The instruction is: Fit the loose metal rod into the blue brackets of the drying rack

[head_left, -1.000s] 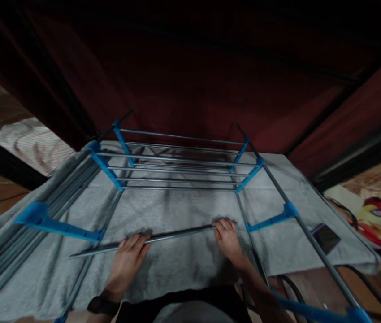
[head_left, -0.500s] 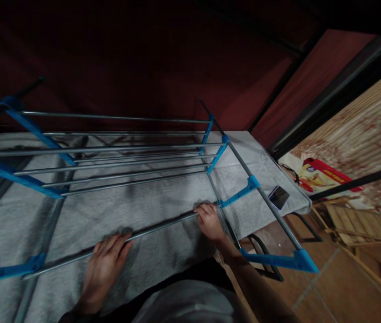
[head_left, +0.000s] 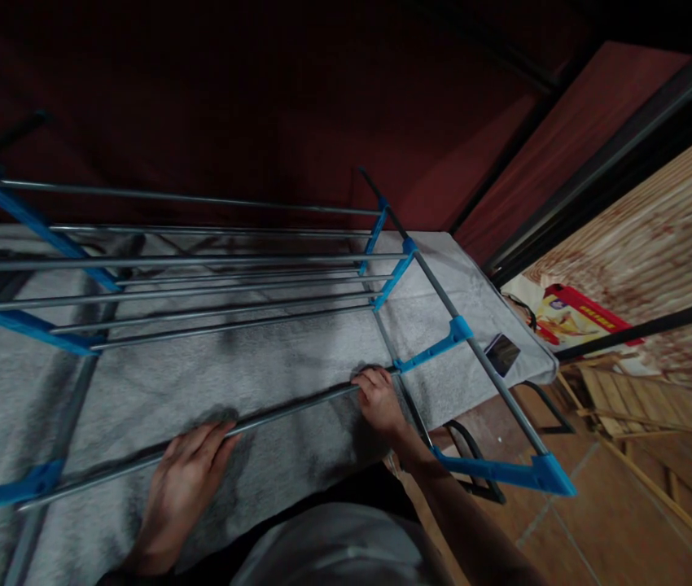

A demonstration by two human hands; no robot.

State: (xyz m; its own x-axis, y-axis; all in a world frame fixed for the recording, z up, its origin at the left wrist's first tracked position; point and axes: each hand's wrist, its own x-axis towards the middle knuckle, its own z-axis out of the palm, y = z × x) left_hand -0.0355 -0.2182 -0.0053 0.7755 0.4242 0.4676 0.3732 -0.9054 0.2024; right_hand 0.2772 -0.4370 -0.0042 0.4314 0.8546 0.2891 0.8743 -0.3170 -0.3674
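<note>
A rack of grey metal rods and blue plastic brackets lies on its side across a grey cloth-covered surface. My left hand (head_left: 190, 468) is wrapped over the near metal rod (head_left: 297, 404) around its middle. Farther right, my right hand (head_left: 378, 399) grips the same rod, close to a blue bracket (head_left: 431, 352). The rod's right end meets that bracket. Its left end lies by another blue bracket (head_left: 13, 487); whether it is seated there I cannot tell. Behind my hands, several parallel rods (head_left: 229, 260) run between blue side brackets (head_left: 395, 281).
A phone (head_left: 503, 355) lies on the grey cloth (head_left: 297, 350) at the right. Beyond it are a red and yellow package (head_left: 584, 313) and a wooden folding chair (head_left: 639, 403) on the tiled floor. A dark red wall or curtain (head_left: 321, 122) stands behind the rack.
The view has shifted slightly, and the rack's left side sits farther left in the picture. Both hands keep their hold on the rod.
</note>
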